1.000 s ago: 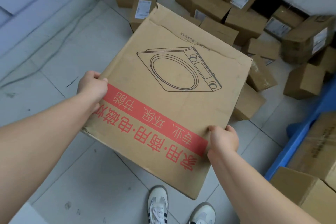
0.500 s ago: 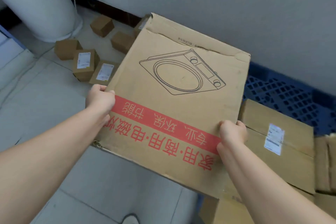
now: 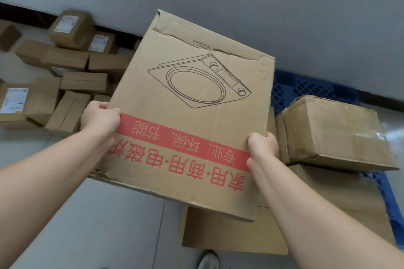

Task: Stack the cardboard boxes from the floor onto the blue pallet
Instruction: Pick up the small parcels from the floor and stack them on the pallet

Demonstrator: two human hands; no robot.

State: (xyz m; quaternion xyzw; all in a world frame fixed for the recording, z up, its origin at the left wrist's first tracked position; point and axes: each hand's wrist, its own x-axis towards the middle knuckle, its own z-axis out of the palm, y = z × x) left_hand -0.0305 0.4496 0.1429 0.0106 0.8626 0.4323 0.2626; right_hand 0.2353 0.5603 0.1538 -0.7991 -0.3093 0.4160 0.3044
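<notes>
Now the large flat cardboard box point(image 3: 192, 116) (a cooker drawing and a red band of print on its face) is held tilted in the air, the left hand point(image 3: 99, 117) curled round its left edge, the right hand point(image 3: 261, 145) gripping its right edge. Just right of the right hand a taped box point(image 3: 332, 131) sits on the blue pallet point(image 3: 306, 87); left of the left hand, small boxes point(image 3: 72, 76) lie on the floor

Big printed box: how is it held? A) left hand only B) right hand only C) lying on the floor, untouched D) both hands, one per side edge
D: the left hand grips the left edge of the big printed box and the right hand grips its right edge.
</notes>
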